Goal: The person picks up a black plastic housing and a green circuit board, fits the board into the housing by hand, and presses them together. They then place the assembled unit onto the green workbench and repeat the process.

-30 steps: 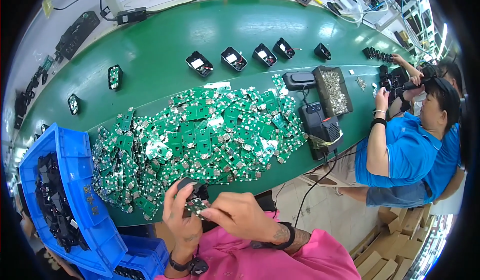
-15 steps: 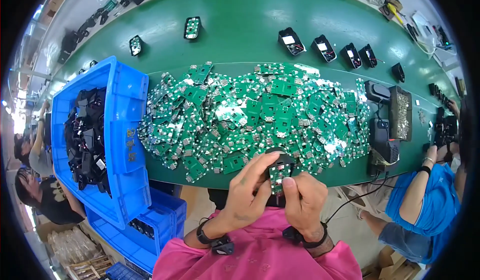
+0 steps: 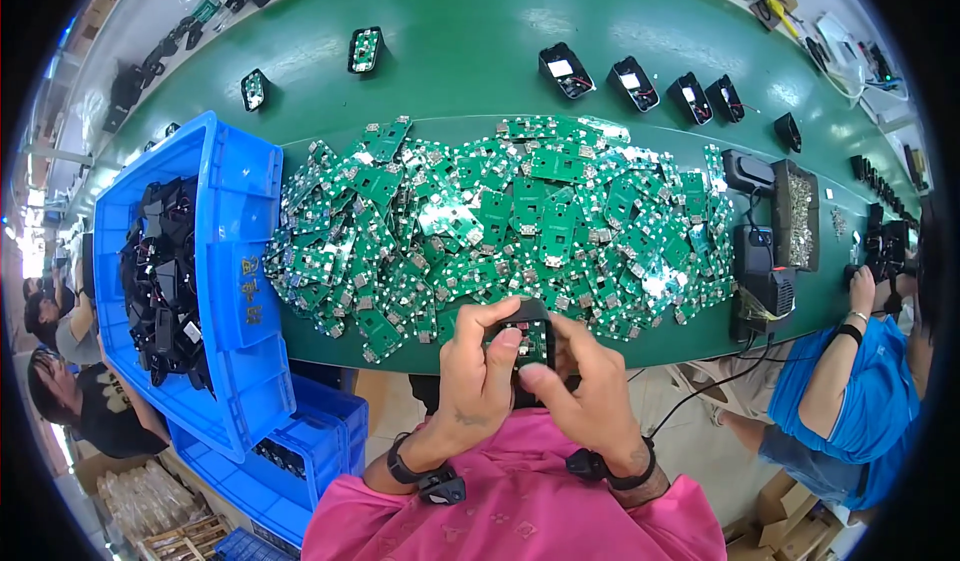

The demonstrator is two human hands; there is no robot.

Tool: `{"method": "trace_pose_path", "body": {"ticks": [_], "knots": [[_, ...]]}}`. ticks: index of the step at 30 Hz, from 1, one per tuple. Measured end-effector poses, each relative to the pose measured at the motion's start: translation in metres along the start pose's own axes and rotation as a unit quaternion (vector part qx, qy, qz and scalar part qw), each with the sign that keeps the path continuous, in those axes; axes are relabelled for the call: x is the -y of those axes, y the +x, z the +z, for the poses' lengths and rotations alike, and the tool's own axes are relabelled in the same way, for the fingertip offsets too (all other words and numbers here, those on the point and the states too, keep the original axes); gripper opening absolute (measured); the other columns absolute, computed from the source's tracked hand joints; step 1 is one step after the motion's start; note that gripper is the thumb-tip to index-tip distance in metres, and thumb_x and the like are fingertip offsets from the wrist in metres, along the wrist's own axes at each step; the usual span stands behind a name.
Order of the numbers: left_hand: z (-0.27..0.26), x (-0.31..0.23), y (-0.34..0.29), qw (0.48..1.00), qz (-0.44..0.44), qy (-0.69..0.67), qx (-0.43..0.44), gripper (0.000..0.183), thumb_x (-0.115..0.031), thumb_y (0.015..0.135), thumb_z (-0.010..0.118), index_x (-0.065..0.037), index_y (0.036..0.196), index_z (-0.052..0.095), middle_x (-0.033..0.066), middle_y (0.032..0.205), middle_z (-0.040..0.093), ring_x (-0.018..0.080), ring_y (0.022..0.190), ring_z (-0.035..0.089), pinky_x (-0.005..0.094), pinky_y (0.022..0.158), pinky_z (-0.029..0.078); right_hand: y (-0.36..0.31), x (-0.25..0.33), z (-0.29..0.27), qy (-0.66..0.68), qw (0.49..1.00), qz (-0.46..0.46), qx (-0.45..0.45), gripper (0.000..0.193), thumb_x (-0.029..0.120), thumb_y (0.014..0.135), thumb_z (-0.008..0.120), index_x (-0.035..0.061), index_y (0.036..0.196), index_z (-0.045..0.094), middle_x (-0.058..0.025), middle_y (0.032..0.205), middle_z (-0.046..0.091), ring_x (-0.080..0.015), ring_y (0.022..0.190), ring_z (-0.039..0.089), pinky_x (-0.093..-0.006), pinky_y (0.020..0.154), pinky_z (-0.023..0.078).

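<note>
At the table's near edge my left hand and my right hand are both closed round one black plastic housing. A green circuit board sits in its open face, and both thumbs rest on or close to the board. Fingers hide the housing's sides and lower end. Just beyond my hands spreads a wide pile of loose green circuit boards. Farther back, black housings with boards in them stand at the left. Several open black housings with white-labelled insides stand in a row at the right.
On the left a blue bin holds many black housings, with another blue bin below. An electric device with a cable and a tray of small metal parts stand right. A co-worker in blue sits at the right.
The housing has moved slightly left and been tilted between my hands. My right hand has gone from a pinch at the board to a wrap round the housing's right side.
</note>
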State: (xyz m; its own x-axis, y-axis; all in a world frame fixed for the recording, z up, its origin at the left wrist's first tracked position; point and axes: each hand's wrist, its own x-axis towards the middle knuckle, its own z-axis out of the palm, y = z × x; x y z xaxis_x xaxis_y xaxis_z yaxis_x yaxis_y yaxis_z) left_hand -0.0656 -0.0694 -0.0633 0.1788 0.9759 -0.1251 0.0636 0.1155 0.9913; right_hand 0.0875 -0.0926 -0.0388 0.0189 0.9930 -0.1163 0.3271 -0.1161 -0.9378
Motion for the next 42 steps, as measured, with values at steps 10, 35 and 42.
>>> {"method": "trace_pose_path", "body": {"ticks": [10, 35, 42], "knots": [[-0.005, -0.017, 0.004, 0.955, 0.244, 0.152, 0.079, 0.037, -0.021, 0.102, 0.048, 0.005, 0.127, 0.054, 0.0263, 0.117, 0.064, 0.0389, 0.102, 0.068, 0.039, 0.087, 0.055, 0.0, -0.005, -0.019, 0.052, 0.995, -0.043, 0.074, 0.032, -0.001, 0.08, 0.073, -0.0042, 0.11, 0.061, -0.0113, 0.079, 0.069, -0.0153, 0.061, 0.066, -0.0285, 0.055, 0.051], [-0.001, -0.022, 0.013, 0.94, -0.169, -0.28, 0.1, 0.042, -0.012, 0.099, 0.04, 0.005, 0.137, 0.043, 0.025, 0.124, 0.061, 0.0244, 0.105, 0.066, 0.0338, 0.091, 0.054, -0.014, 0.0, -0.003, -0.028, 0.99, -0.126, -0.063, 0.04, 0.025, 0.077, 0.084, -0.0018, 0.099, 0.064, -0.0042, 0.066, 0.065, -0.0121, 0.058, 0.064, -0.0243, 0.052, 0.048], [0.003, -0.024, 0.007, 0.949, -0.191, -0.219, 0.126, 0.047, -0.026, 0.097, 0.038, 0.008, 0.122, 0.058, 0.0126, 0.091, 0.067, 0.0127, 0.06, 0.061, 0.0242, 0.053, 0.049, -0.009, -0.006, 0.003, -0.07, 0.967, -0.196, -0.149, 0.045, 0.04, 0.093, 0.065, 0.0046, 0.067, 0.054, -0.0065, 0.056, 0.051, -0.025, 0.046, 0.051, -0.0348, 0.045, 0.037]]}}
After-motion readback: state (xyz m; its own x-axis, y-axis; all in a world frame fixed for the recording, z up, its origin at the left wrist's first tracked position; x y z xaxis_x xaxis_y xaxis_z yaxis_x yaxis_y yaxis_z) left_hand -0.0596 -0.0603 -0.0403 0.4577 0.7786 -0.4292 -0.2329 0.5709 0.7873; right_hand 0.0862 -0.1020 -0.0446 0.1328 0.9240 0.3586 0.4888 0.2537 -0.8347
